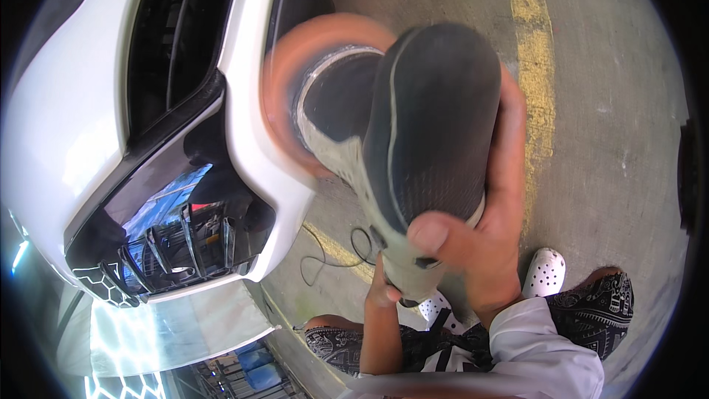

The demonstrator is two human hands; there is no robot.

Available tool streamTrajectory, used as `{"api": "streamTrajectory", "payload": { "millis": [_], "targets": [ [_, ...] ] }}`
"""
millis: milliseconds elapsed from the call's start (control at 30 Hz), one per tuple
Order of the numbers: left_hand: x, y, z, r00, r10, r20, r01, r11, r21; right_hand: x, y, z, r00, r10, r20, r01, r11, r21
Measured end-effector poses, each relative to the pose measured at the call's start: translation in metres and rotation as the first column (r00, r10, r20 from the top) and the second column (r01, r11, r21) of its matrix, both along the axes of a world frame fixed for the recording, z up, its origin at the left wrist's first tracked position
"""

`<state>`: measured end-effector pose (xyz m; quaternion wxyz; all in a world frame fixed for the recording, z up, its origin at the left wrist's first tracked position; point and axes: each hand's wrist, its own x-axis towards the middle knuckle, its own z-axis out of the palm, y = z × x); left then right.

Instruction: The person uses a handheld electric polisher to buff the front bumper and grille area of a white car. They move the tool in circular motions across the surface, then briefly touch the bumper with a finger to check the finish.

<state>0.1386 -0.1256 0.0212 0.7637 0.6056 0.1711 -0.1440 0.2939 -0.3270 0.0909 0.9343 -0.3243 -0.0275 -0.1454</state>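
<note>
A handheld car polisher (435, 116), dark-topped with a pale body, fills the middle. Its round orange foam pad (282, 83) meets or nearly meets the edge of a white car's bodywork (257, 144); contact cannot be told. My right hand (487, 249) wraps the right side of the polisher, thumb across the rear of its dark head. Lower down, my left hand (385, 288) grips the pale handle, its fingers mostly hidden behind the tool. Beside the pad lie the car's dark grille opening (177, 27) and a glossy black light unit (194, 233).
A thin black cable (316, 259) loops over the concrete floor (604, 177), which bears a worn yellow line (536, 77). White perforated clogs (544, 274) are on my feet below. Blue containers (260, 368) and racking stand at the lower left, beyond a pale panel.
</note>
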Motion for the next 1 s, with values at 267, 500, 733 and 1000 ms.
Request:
{"api": "streamTrajectory", "payload": {
  "millis": [267,500,733,1000],
  "targets": [
    [0.035,-0.054,0.042,0.995,-0.082,-0.06,0.072,0.986,-0.153,0.056,-0.031,0.028,0.994,-0.08,-0.07,0.079,0.997,-0.017],
    [0.091,-0.084,0.065,0.998,-0.055,0.044,0.044,0.975,0.217,0.101,-0.053,0.026,0.977,0.113,0.18,-0.17,0.923,0.345],
    [0.043,-0.078,0.064,1.0,0.023,-0.015,-0.016,0.93,0.367,0.075,-0.038,-0.013,0.999,0.054,0.002,-0.054,0.993,0.108],
    [-0.007,-0.042,0.065,0.997,0.056,-0.044,-0.029,0.888,0.46,0.025,0.011,-0.021,0.974,0.226,0.029,-0.215,0.869,0.445]
  ]
}}
